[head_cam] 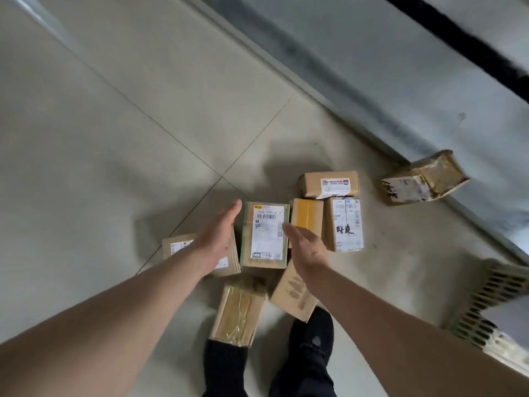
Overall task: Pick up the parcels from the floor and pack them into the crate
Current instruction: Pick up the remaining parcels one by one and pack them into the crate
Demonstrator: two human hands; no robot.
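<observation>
fingers of both hands straight, flanking the labelled parcel [264, 234]; crate [492, 305] cut off at right.

Both bare forearms reach in from the lower corners of the view, the left from 8 o'clock, the right from 4 o'clock, converging toward the centre. The left hand [219, 233] is flat, fingers straight and together, pointing to 1 o'clock. The right hand [307, 247] is open too, palm turned inward, fingers extended toward 11 o'clock. Neither holds anything.
</observation>
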